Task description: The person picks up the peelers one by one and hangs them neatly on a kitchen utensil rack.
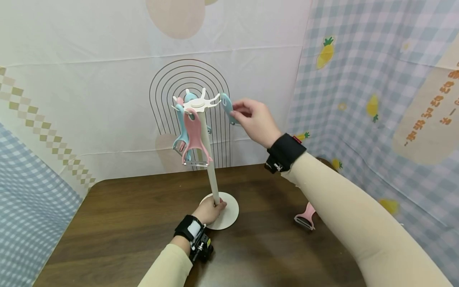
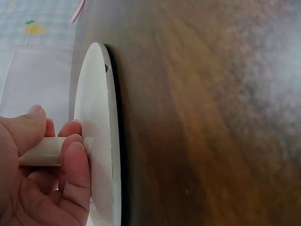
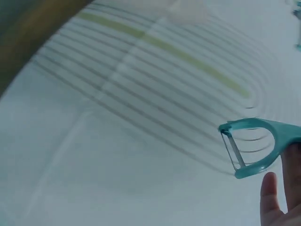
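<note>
A white stand (image 1: 213,181) with a round base and a ring of hooks at its top stands on the table. My left hand (image 1: 209,211) grips its pole just above the base (image 2: 94,103). Up at the hooks, my right hand (image 1: 256,119) pinches a blue peeler (image 1: 226,104) by its handle, whose end is right at a right-hand hook tip. In the right wrist view, this peeler's metal blade (image 3: 234,149) points away from the fingers. A pink peeler (image 1: 195,131) hangs at the front of the stand, with a blue peeler (image 1: 182,124) beside it and others partly hidden behind.
Another pink peeler (image 1: 306,216) lies on the brown wooden table (image 1: 136,223), to the right and beneath my right forearm. Behind the table hangs a white cloth (image 1: 107,99) with printed arches. Blue checked cloth (image 1: 355,111) borders the right side.
</note>
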